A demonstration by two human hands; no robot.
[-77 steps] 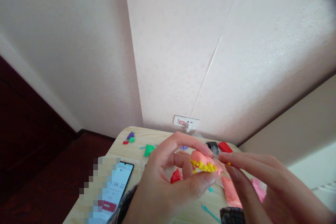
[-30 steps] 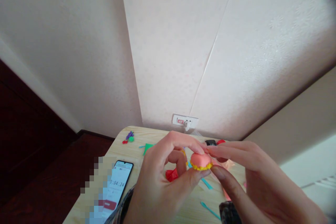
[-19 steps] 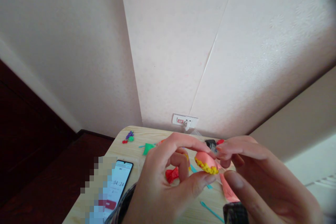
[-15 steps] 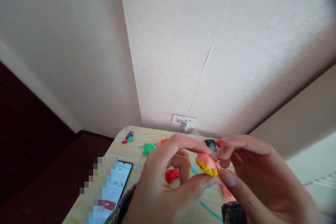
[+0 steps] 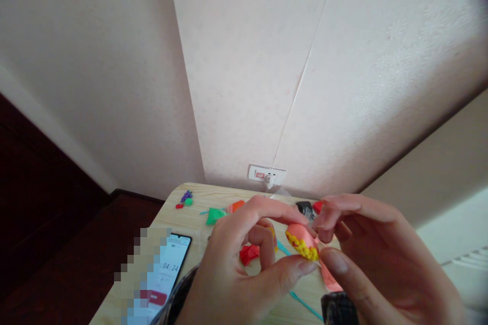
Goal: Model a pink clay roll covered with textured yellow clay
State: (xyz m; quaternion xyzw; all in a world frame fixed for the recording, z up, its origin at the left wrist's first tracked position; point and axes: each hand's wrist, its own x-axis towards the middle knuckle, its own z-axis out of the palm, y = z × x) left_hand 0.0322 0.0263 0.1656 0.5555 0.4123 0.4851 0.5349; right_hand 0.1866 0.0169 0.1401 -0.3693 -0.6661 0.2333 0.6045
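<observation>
Between my left thumb and index finger, a small pink modelling-clay piece (image 5: 299,233) with a bumpy yellow clay edge is pinched above the table. My left hand (image 5: 251,259) comes in from below, its other fingers curled. At the piece's right end is my right hand (image 5: 366,249), with its thumb tip close against the yellow edge and its bent fingertips by the pink side. The fingers partly cover that end. Behind my left hand, a red packet (image 5: 249,255) and a bit of yellow show through the gap between the fingers.
On the wooden table (image 5: 221,190) lie small purple, green and red clay pieces (image 5: 186,198), a green packet (image 5: 215,216), a black packet (image 5: 305,208), a pink packet (image 5: 330,278) and a blue tool (image 5: 305,305). A phone (image 5: 168,269) lies at left. A wall socket (image 5: 267,174) is behind.
The clay piece has tipped slightly, its yellow end a little lower. My right thumb has shifted slightly away from its edge. My left hand keeps its pinch.
</observation>
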